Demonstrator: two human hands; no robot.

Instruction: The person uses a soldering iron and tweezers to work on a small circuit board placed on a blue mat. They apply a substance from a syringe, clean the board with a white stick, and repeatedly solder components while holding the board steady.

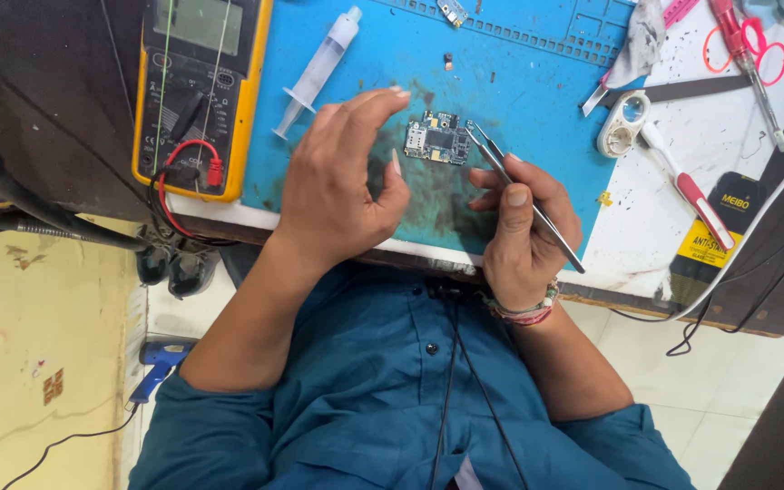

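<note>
Partly, left hand (338, 186) hides the blue mat (519, 82) beside the circuit board (438, 138).

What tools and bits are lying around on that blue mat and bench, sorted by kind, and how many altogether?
Circuit board, by the left hand: 1
Tweezers, in the right hand: 1
Syringe: 1
Multimeter: 1
Scissors, pink-handled: 1
Magnifier loupe: 1
Red-and-white handled tool: 1
Total: 7
</note>
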